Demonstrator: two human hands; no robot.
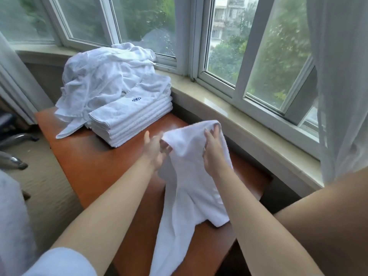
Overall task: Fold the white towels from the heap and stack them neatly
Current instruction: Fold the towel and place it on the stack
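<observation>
A white towel [191,196] hangs crumpled over the orange-brown table [95,176], its lower end trailing toward the near edge. My right hand [214,152] grips its upper edge, fingers curled into the cloth. My left hand [155,150] pinches the towel's left corner from below, thumb up. A neat stack of several folded white towels [133,120] with a blue emblem on top stands at the far left of the table. Behind it lies the loose heap of white towels [103,76], leaning against the window.
A stone window sill [239,120] runs along the right side under the windows [258,56]. Sheer curtains [342,76] hang at right and far left. Metal chair legs [16,140] stand on the carpet at left.
</observation>
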